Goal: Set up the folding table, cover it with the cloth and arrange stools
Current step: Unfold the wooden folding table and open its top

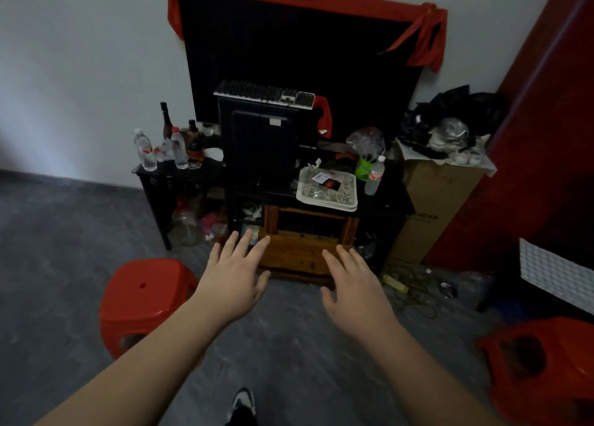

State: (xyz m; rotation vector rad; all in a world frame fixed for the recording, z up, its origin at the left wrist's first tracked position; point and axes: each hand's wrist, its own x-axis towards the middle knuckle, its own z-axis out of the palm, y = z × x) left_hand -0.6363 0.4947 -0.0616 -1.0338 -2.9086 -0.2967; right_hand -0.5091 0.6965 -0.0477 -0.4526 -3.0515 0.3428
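A red plastic stool is seen standing upright on the grey floor at lower left, just beside the outstretched left forearm. Clear water bottles and dark glass bottles are grouped on the left end of a low black stand set against the white wall.

The left hand is held out flat, fingers straight and spread, nothing gripped; its fingertips are seen before the near left corner of a small brown wooden table tucked on the floor beneath the stand. Whether the fingertips touch the wood cannot be told. A keyboard is laid across the top of a dark monitor, behind which a large black panel edged with red cloth is propped.

The right hand is likewise spread wide and empty, over the table's near right corner. A patterned tray and a cardboard box are seen further right, and a second red stool is partly shown at the lower right edge.
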